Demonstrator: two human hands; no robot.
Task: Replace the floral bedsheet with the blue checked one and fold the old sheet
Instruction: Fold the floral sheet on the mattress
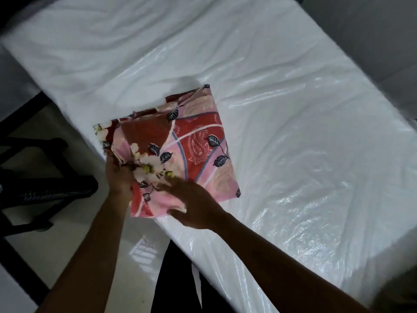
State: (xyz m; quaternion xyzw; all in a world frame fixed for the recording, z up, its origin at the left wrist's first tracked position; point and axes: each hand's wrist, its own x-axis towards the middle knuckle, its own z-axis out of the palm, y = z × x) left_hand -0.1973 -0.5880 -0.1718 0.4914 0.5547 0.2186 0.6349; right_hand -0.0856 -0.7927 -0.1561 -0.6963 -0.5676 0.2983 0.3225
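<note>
The floral bedsheet, red and pink with dark leaves and white flowers, lies folded into a thick square at the near edge of the bare mattress, which is wrapped in shiny clear plastic. My left hand grips the sheet's near left edge, fingers curled into the folds. My right hand rests on the sheet's near corner with fingers spread and thumb under the edge. No blue checked sheet is in view.
A black chair or stool frame stands on the pale tiled floor left of the bed. Dark furniture sits at the top left corner. My dark trouser leg is against the mattress side.
</note>
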